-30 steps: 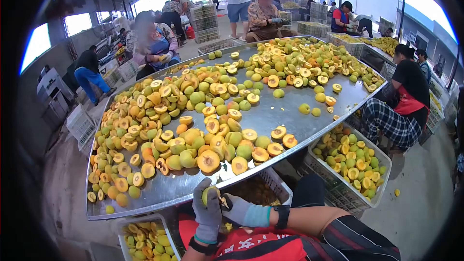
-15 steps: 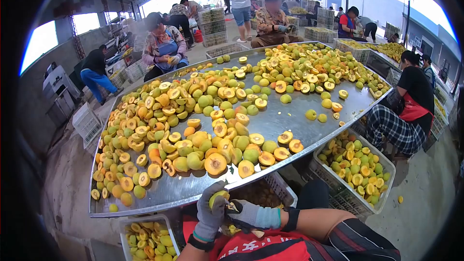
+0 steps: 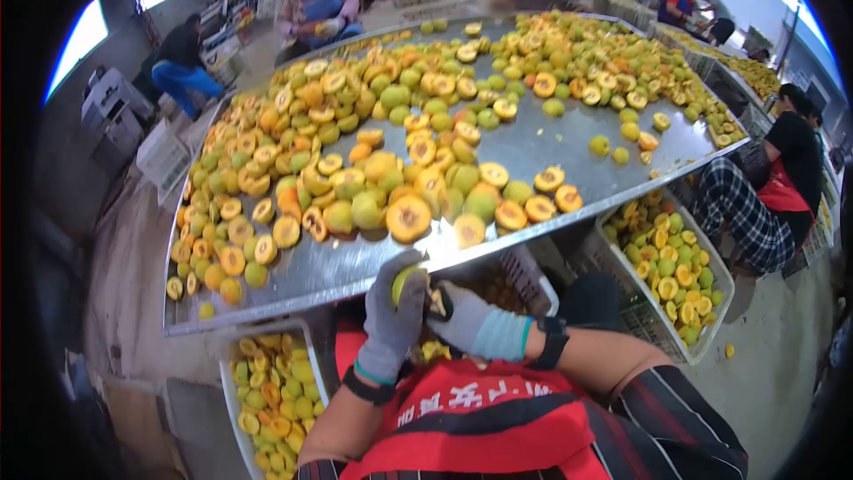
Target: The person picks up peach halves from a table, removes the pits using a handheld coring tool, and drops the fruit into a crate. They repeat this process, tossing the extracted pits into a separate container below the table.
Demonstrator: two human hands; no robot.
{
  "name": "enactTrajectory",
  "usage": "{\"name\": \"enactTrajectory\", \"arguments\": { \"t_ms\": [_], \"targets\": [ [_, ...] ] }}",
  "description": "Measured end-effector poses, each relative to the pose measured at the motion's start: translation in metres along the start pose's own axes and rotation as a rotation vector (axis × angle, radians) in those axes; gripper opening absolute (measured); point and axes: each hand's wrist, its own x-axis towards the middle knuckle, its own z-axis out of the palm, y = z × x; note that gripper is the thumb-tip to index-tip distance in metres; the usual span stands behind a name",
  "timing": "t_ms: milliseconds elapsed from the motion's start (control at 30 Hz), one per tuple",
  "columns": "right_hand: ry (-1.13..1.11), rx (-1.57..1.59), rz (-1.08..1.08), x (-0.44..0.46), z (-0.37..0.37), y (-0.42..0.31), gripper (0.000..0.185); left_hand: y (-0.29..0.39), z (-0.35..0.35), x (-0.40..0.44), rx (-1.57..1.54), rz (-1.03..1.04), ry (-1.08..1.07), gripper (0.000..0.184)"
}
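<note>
Both my hands wear grey gloves and meet over the red apron (image 3: 489,404), just off the near edge of the metal table (image 3: 355,262). My left hand (image 3: 395,302) is closed round a green-yellow fruit (image 3: 405,284), whose lower part is hidden by the fingers. Close against it, my right hand (image 3: 462,316) grips a small dark tool (image 3: 438,302); its exact shape is hard to make out. Many halved and whole fruits (image 3: 409,218) lie heaped on the table beyond my hands.
Crates of halved fruit stand at the lower left (image 3: 233,391) and right (image 3: 711,324). Another crate (image 3: 533,280) is under the near edge. One person (image 3: 791,160) sits at the right; others work across the table. A white crate (image 3: 163,156) stands left.
The view has tilted down, so the table sits higher and more of the apron and left crate shows. My hands stay together with the fruit and tool between them.
</note>
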Motion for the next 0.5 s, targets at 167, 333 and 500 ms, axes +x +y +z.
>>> {"name": "enactTrajectory", "arguments": {
  "t_ms": [167,333,500],
  "targets": [
    [0.087,0.312,0.159,-0.002,-0.001,-0.020,0.025,-0.011,0.001,-0.002,-0.372,-0.172,0.028,0.042],
    [0.024,-0.174,-0.078,0.001,0.002,-0.011,0.023,-0.020,0.002,-0.004,-0.533,-0.216,0.042,0.044],
    [-0.259,0.802,0.292,0.002,-0.028,-0.024,0.019,-0.018,-0.008,0.002,-0.471,-0.230,-0.094,0.043]
  ]
}}
